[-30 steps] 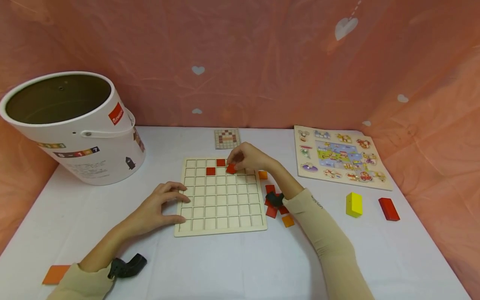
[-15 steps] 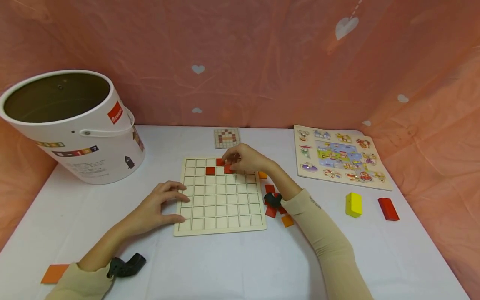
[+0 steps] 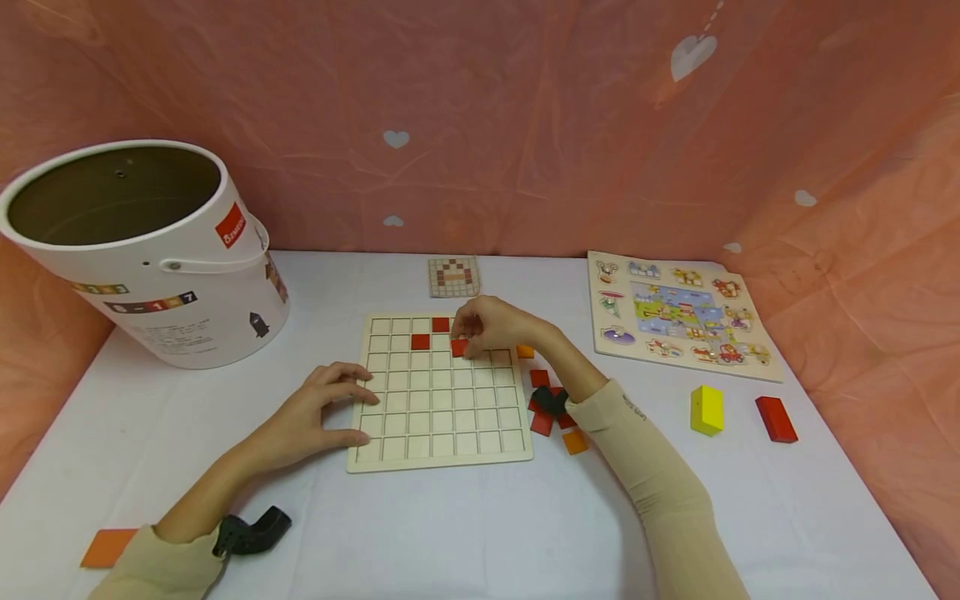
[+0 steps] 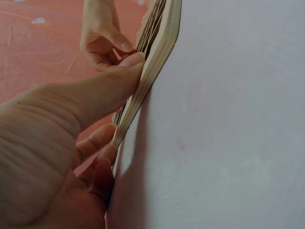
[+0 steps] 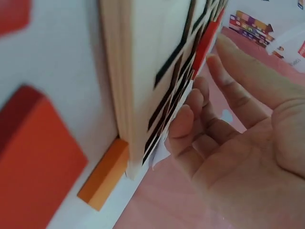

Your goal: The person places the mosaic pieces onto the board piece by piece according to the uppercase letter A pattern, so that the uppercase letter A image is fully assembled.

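Head view: right hand [image 3: 495, 327] pinches red tile [image 3: 459, 347]; left hand [image 3: 318, 412] spread, steadying grid board [image 3: 438, 446].

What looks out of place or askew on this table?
The bucket leans tilted at the table's left. An orange tile lies alone near the left elbow, far from the tile pile right of the board.

White table [image 3: 480, 533] bears grid board [image 3: 438, 450], bucket [image 3: 187, 317], picture puzzle [image 3: 678, 321].

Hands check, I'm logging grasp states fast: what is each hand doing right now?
Left hand: open, fingers resting on the pale wooden grid board.
Right hand: pinching a small red square tile over the board.
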The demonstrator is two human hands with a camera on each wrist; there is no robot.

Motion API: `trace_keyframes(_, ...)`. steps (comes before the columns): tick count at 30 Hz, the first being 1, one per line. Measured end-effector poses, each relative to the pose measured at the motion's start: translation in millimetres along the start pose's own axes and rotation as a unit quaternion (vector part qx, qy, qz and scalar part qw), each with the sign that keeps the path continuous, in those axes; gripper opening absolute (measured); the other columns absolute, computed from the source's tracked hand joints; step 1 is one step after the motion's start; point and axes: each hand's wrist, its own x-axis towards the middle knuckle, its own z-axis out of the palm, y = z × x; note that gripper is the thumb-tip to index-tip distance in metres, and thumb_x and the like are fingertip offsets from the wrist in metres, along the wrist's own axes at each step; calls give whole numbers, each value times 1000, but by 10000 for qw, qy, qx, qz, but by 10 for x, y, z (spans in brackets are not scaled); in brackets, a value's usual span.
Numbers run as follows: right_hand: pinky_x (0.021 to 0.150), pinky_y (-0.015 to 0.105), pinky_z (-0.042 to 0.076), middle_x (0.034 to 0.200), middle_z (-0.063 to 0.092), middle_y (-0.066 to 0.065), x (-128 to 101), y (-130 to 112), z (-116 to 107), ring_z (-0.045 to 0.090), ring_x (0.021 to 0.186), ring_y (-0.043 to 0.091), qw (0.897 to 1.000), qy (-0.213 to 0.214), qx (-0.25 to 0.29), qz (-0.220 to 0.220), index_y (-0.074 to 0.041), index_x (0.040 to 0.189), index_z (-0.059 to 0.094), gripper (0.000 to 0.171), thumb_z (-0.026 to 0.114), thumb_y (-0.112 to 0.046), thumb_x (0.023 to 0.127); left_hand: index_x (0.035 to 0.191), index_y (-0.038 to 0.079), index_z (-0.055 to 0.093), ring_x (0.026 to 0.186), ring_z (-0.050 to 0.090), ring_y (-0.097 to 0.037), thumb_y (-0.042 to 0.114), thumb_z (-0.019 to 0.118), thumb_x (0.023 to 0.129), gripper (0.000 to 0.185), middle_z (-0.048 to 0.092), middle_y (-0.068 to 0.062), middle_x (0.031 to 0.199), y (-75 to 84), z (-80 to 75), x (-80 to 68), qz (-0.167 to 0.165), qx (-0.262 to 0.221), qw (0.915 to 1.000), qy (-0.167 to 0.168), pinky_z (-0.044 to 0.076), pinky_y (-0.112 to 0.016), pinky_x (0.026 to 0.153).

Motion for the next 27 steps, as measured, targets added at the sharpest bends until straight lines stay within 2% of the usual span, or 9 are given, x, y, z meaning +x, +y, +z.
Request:
trace_keyframes(4, 75, 26, 45, 93, 62, 8, -30, -83, 59, 52, 83, 19, 9987, 104, -493, -18, 0, 99, 67, 15, 75, -1, 87, 107, 18, 71, 126, 40, -28, 24, 89, 74, 38, 51, -6, 134, 19, -11, -6, -37, 1, 10000, 9, 34, -54, 102)
trace_keyframes(6, 81, 32, 48, 106, 63, 10, -107, -189, 125, 57, 94, 22, 9911, 327, -1289, -12, -1, 106, 68, 19, 74, -10, 90, 107, 18, 72, 126, 40, -28, 25, 88, 74, 37, 51, -6, 134, 35, -10, -7, -52, -9, 10000, 9, 35, -54, 101)
trace_keyframes(8, 97, 42, 45, 130, 58, 13, -228, -302, 210, 53, 119, 27, 9754, 309, -2177, 127, -3, 125, 64, 37, 69, -24, 95, 107, 18, 72, 125, 40, -29, 26, 88, 75, 37, 51, -7, 134, 52, -10, -8, -63, -25, 10000, -1, 35, -54, 101)
trace_keyframes(10, 111, 54, 31, 154, 39, 12, -370, -393, 303, 34, 143, 30, 9569, 54, -2889, 288, -7, 143, 53, 57, 63, -40, 98, 107, 18, 72, 126, 40, -29, 28, 88, 76, 37, 51, -7, 134, 68, -13, -10, -99, -46, 9999, -8, 35, -56, 102)
trace_keyframes(12, 116, 62, 13, 164, 20, 9, -497, -425, 380, 10, 152, 31, 9451, -302, -3232, 380, -10, 153, 39, 68, 54, -51, 99, 107, 17, 72, 125, 40, -30, 29, 87, 76, 37, 51, -7, 134, 77, -19, -11, -111, -28, 9999, -12, 35, -57, 102)
trace_keyframes(14, 115, 65, 2, 166, 11, 4, -600, -422, 437, -3, 152, 31, 9391, -546, -3355, 493, -13, 158, 28, 75, 48, -57, 100, 107, 18, 72, 126, 40, -30, 29, 87, 76, 36, 51, -7, 134, 80, -17, -11, -134, -14, 9999, -6, 35, -57, 102)
trace_keyframes(17, 114, 66, -1, 166, 10, 3, -667, -372, 474, -6, 152, 32, 9362, -580, -3427, 525, -15, 159, 23, 78, 45, -60, 99, 107, 18, 72, 126, 40, -31, 28, 87, 76, 37, 51, -7, 134, 71, -12, -7, -138, -5, 9999, -12, 34, -58, 102)
trace_keyframes(23, 115, 64, 0, 166, 8, 1, -621, -296, 447, -8, 151, 34, 9505, -628, -2970, 668, -17, 160, 19, 76, 43, -59, 101, 107, 19, 72, 129, 39, -32, 27, 88, 75, 37, 51, -6, 135, 53, -3, -5, -157, -42, 9999, -18, 32, -58, 104)
trace_keyframes(27, 119, 55, 2, 166, 3, 6, -568, -301, 451, -8, 151, 31, 9522, -723, -2876, 737, -10, 159, 13, 80, 42, -58, 101, 107, 19, 72, 128, 39, -33, 28, 88, 76, 37, 51, -7, 135, 59, -7, -9, -92, -21, 10000, 4, 32, -59, 103)
